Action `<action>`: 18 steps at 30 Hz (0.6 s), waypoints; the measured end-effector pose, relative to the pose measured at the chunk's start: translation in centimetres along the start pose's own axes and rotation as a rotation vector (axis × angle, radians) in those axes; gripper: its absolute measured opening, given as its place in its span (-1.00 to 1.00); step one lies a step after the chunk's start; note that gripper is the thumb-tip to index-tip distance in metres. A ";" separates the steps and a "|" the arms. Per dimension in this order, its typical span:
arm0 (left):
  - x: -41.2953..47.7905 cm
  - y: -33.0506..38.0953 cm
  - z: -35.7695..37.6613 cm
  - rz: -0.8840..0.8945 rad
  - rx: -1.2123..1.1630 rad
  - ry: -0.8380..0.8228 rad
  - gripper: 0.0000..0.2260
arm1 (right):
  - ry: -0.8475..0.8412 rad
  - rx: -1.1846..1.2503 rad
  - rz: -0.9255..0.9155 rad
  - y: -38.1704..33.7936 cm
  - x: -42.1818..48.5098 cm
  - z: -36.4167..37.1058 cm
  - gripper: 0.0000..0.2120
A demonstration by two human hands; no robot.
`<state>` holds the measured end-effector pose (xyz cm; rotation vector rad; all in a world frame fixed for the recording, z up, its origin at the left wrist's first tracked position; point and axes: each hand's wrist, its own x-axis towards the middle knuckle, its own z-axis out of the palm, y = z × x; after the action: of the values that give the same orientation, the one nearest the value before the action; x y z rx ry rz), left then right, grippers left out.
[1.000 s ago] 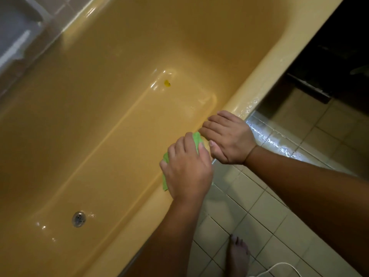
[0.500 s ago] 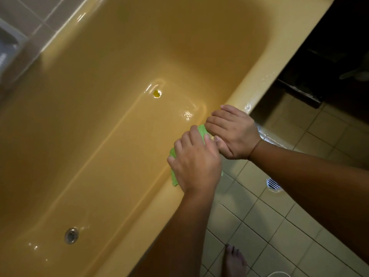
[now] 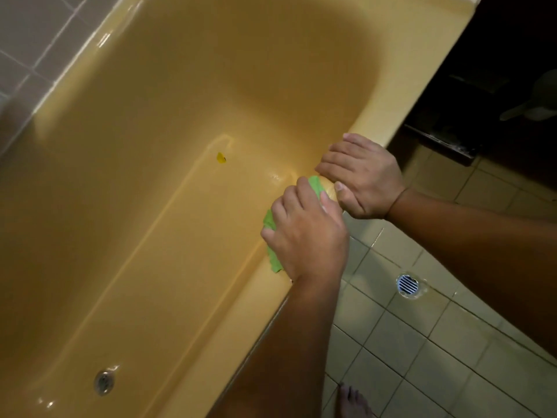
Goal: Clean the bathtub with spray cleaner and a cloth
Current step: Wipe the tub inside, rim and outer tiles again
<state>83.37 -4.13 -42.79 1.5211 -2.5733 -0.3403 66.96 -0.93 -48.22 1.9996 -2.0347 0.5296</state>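
Observation:
My left hand [image 3: 304, 233] lies on the near rim of the yellow bathtub [image 3: 407, 70], its bent fingers holding a green cloth [image 3: 272, 257] against the rim's inner edge. Bits of cloth show past the fingertips and below the palm. Just beyond it, my right hand [image 3: 361, 176] rests on the same rim, fingers laid over the edge, holding nothing. The two hands almost touch. No spray bottle is in view.
A small yellow scrap [image 3: 221, 157] lies on the tub floor, and the tub drain [image 3: 104, 382] is at the near left. A grey tiled wall [image 3: 30, 40] runs behind. Right of the tub are pale floor tiles, a floor drain [image 3: 407, 284], my bare foot [image 3: 354, 402] and a dark cabinet [image 3: 497, 86].
Both hands have slid with the cloth along the near rim toward the tub's far end. My view has shifted right, so the floor drain now shows.

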 end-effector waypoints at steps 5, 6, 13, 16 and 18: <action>-2.0 -1.2 0.1 -0.023 0.002 0.036 -0.60 | -0.002 -0.008 -0.007 1.9 0.1 -0.1 -0.47; -1.6 -0.7 0.3 -0.051 -0.013 0.035 -0.61 | -0.009 -0.008 -0.004 2.4 0.1 -0.1 -0.47; 4.7 6.9 2.3 0.003 -0.030 -0.025 -0.62 | -0.087 -0.011 0.025 8.4 0.6 -1.1 -0.44; 5.9 8.6 3.0 0.014 -0.033 -0.007 -0.62 | -0.107 -0.025 0.033 11.0 0.9 -1.4 -0.44; 7.1 10.1 3.5 -0.010 -0.029 -0.010 -0.62 | -0.127 -0.021 0.035 11.8 1.2 -1.3 -0.44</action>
<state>70.64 -5.20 -43.54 1.5263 -2.5576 -0.3851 55.02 -1.51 -47.57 2.0371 -2.1424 0.3965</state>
